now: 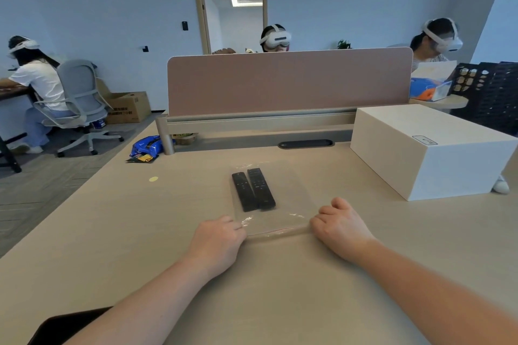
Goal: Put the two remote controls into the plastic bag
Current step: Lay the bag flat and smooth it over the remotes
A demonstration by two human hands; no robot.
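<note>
A clear plastic bag [291, 199] lies flat on the beige desk, its opening edge toward me. Two black remote controls lie side by side inside it: a shorter one [244, 191] on the left and a longer one [261, 188] on the right, both pointing away from me. My left hand [217, 244] pinches the bag's near left corner with curled fingers. My right hand [340, 225] grips the near right corner the same way. Both hands rest on the desk.
A large white box [431, 148] stands at the right of the desk [112, 232]. A pink divider panel [288, 81] closes the far edge, with a cable slot [305, 144] below it. A dark flat object [64, 325] lies at the near left corner. Other people sit behind.
</note>
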